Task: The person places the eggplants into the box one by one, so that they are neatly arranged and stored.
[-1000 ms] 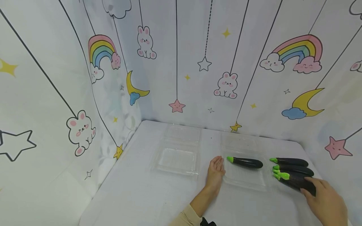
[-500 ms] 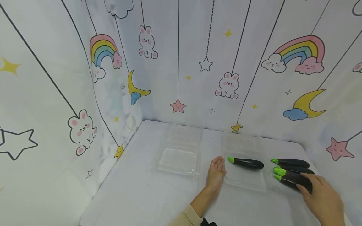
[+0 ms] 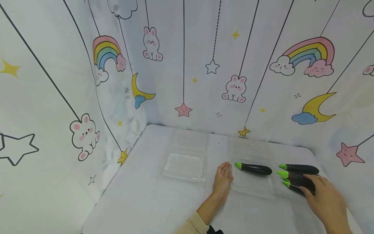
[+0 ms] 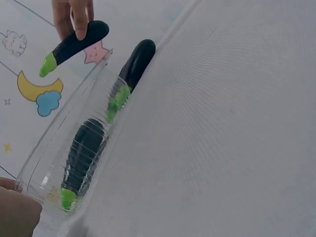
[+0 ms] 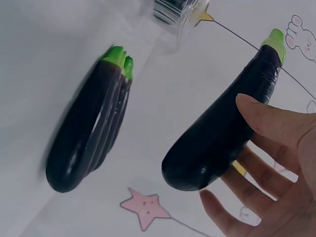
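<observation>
My right hand (image 3: 328,198) pinches an eggplant (image 5: 217,133) between thumb and fingers. In the left wrist view that eggplant hangs above the table, its green stem end lower. Beneath it, loose eggplants (image 5: 79,133) with green caps lie side by side on the table, partly covered in the head view. A clear plastic container (image 3: 254,187) stands to their left with its lid folded back. Inside it lies one eggplant (image 3: 255,169), stem end pointing left. My left hand (image 3: 223,180) rests against the container's left side, fingers extended along the wall.
Another clear plastic container (image 3: 183,166), lid also folded back, stands left of my left hand on the white table (image 3: 140,201). A patterned cloth backdrop (image 3: 204,91) rises directly behind the table's far edge and along both sides.
My right hand has lifted the eggplant off the group and moved it left, towards the right-hand container. The left hand and both containers have stayed in place.
</observation>
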`<action>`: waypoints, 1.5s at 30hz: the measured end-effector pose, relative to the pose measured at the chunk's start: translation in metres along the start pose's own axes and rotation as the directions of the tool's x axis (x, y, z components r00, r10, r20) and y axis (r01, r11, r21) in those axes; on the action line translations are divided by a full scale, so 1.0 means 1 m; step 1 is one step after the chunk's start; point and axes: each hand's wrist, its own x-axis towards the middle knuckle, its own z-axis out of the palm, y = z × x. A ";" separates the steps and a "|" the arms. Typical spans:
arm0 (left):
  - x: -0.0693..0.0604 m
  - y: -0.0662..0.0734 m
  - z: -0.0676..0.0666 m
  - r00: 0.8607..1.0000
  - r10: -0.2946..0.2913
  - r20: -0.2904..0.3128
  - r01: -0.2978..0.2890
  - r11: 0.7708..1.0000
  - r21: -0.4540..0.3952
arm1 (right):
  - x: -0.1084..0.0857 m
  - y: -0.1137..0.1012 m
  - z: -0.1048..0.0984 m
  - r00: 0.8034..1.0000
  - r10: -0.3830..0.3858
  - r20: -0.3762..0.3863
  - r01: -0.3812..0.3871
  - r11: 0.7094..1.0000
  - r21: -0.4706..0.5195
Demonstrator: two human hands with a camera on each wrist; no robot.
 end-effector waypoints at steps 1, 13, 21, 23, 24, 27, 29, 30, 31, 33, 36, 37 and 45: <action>0.000 0.000 0.000 1.000 0.001 0.001 -0.001 1.000 0.001 | 0.001 -0.002 0.001 1.000 0.001 0.004 -0.001 1.000 0.000; 0.002 -0.001 -0.001 1.000 -0.006 0.007 0.006 1.000 0.012 | 0.008 -0.008 0.006 0.999 -0.046 0.008 0.045 0.998 0.036; 0.001 0.000 -0.001 1.000 0.000 0.004 0.000 1.000 -0.003 | 0.015 -0.014 0.010 0.996 -0.078 0.042 0.076 0.996 0.045; 0.001 0.001 -0.001 1.000 -0.001 -0.001 0.001 1.000 -0.005 | 0.017 -0.016 0.010 0.995 -0.086 0.049 0.084 0.995 0.049; 0.001 0.001 -0.001 1.000 -0.002 -0.004 0.002 1.000 -0.004 | 0.018 -0.017 0.011 0.995 -0.089 0.052 0.087 0.995 0.051; 0.001 0.001 0.000 1.000 -0.004 -0.006 0.004 1.000 -0.005 | 0.021 -0.020 0.012 0.994 -0.088 0.068 0.084 0.995 0.055; 0.000 0.001 0.000 1.000 -0.005 -0.005 0.005 1.000 -0.004 | 0.023 -0.022 0.013 0.993 -0.076 0.085 0.071 0.996 0.057; 0.000 0.001 0.000 1.000 -0.006 -0.005 0.006 1.000 -0.003 | 0.023 -0.023 0.014 0.993 -0.072 0.093 0.067 0.996 0.059; 0.000 0.001 0.000 1.000 -0.006 -0.004 0.006 1.000 -0.001 | 0.024 -0.024 0.015 0.993 -0.068 0.100 0.062 0.996 0.061; 0.000 0.001 -0.001 1.000 -0.007 -0.003 0.007 1.000 0.001 | 0.026 -0.026 0.016 0.992 -0.067 0.112 0.060 0.996 0.065; 0.000 0.000 -0.001 1.000 -0.005 -0.005 0.005 1.000 -0.003 | 0.028 -0.030 0.019 0.990 -0.098 0.102 0.090 0.993 0.073; 0.000 0.000 -0.001 1.000 -0.004 -0.005 0.004 1.000 -0.006 | 0.029 -0.031 0.020 0.990 -0.105 0.098 0.099 0.992 0.073; 0.002 0.000 -0.001 1.000 -0.007 -0.006 0.007 1.000 -0.005 | 0.041 -0.043 0.023 0.981 -0.108 0.164 0.097 0.993 0.072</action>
